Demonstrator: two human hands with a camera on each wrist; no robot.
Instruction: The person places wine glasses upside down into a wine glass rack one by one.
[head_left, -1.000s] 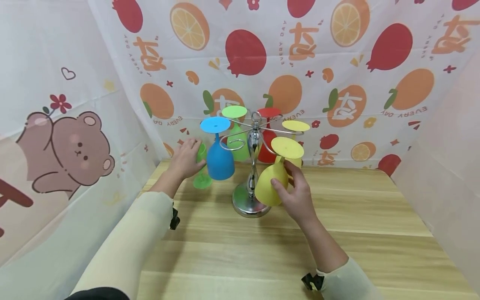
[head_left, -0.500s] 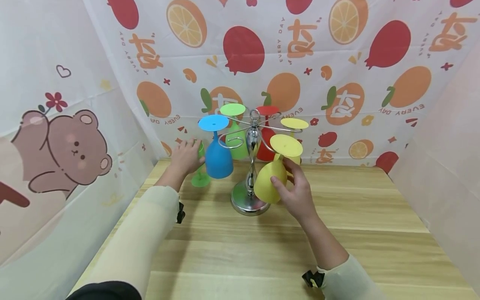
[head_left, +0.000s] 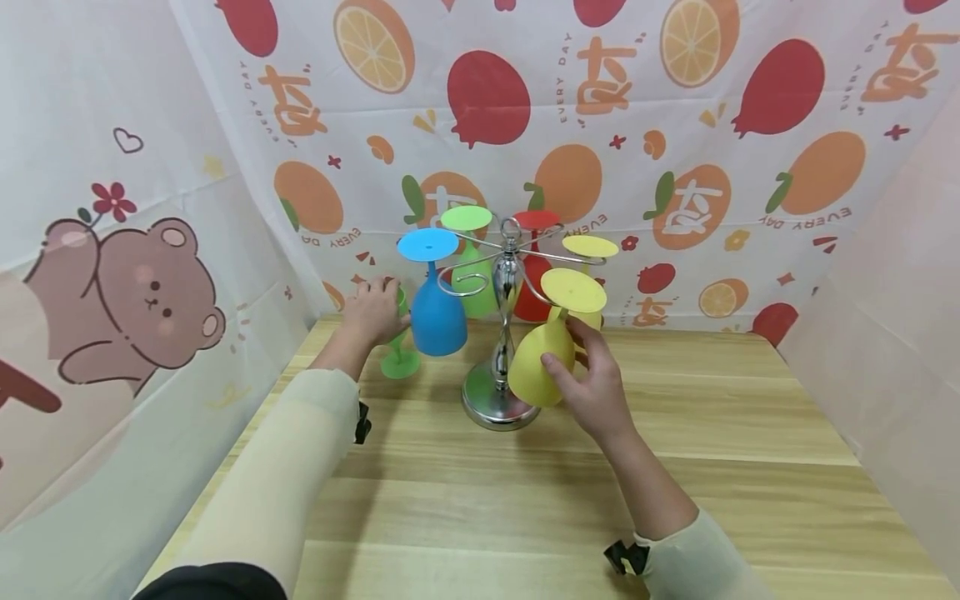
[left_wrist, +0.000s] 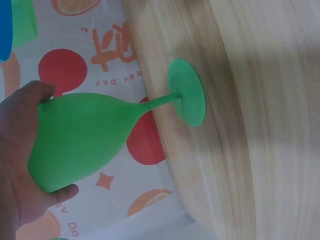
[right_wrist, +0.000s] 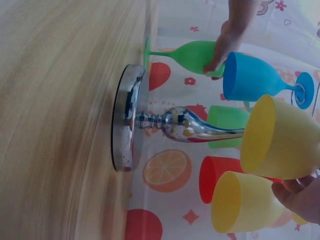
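Observation:
My left hand (head_left: 370,315) grips a green goblet (left_wrist: 85,135) by its bowl, with the foot downward. Whether that foot touches the table I cannot tell. My right hand (head_left: 596,387) holds a yellow goblet (head_left: 542,364) round its bowl and stem, with thumb and fingers on either side. This goblet is upside down at a front arm of the chrome glass rack (head_left: 502,396). A blue goblet (head_left: 438,317) hangs inverted on the rack's left, close to my left hand. Also hanging there are another green goblet (head_left: 474,283), a red goblet (right_wrist: 210,175) and a second yellow goblet (right_wrist: 240,200).
The rack stands on a wood-grain table (head_left: 450,508). At its left front, an arm with a curled end (head_left: 468,286) carries no goblet. Fruit-printed cloth (head_left: 637,108) closes off the back, and a bear-printed cloth (head_left: 157,292) the left side.
The head view shifts slightly. The green goblet's foot comes a little nearer to me, with my left hand still on the bowl. My right hand keeps hold of the yellow goblet.

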